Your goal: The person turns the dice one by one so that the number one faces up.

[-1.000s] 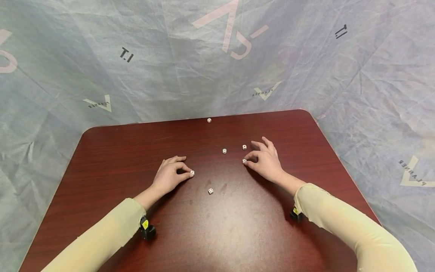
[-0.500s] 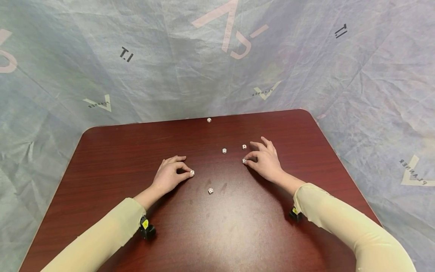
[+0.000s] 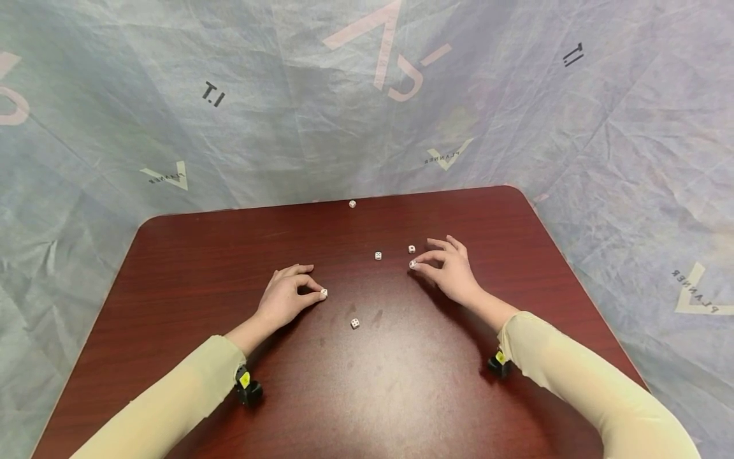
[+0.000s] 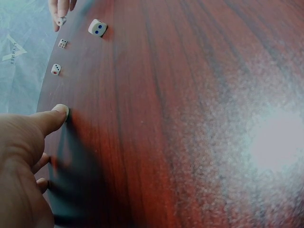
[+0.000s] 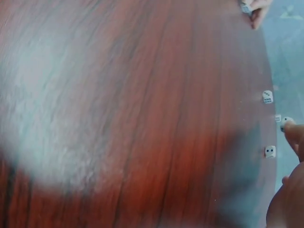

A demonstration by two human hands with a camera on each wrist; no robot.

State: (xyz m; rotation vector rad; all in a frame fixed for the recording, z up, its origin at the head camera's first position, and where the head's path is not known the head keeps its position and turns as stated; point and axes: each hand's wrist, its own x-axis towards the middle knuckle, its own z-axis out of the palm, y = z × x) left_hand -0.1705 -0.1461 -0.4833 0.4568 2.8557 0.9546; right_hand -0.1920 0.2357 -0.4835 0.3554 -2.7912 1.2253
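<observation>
**Dark red counter [image 3: 201,255] under a wrinkled gray backdrop [image 3: 258,127]: a small shift at the right hand [image 3: 452,274]**

The backdrop, printed with pale and dark lettering, meets the counter along its far edge, and a bright glare lies on the near part of the wood. Compared with a second ago, the right hand sits a little farther from the person, and the die in its fingers [image 3: 413,264] has gone with it and looks turned. The left hand [image 3: 285,296] holds the same place and the same pinch, and the loose dice lie as they did.

The right thumb and index finger close on that white die at their tips; the other fingers stretch forward, apart from it. The left thumb and index finger likewise pinch a white die [image 3: 323,293] at their tips, bent into a loop, with the remaining fingers reaching past it over the counter.

Four more dice rest on the wood: the nearest die [image 3: 355,324] between the hands and closer to the person, the middle die [image 3: 378,255], the die beside the right fingers [image 3: 411,249], and the farthest die [image 3: 352,204] near the far edge.
</observation>
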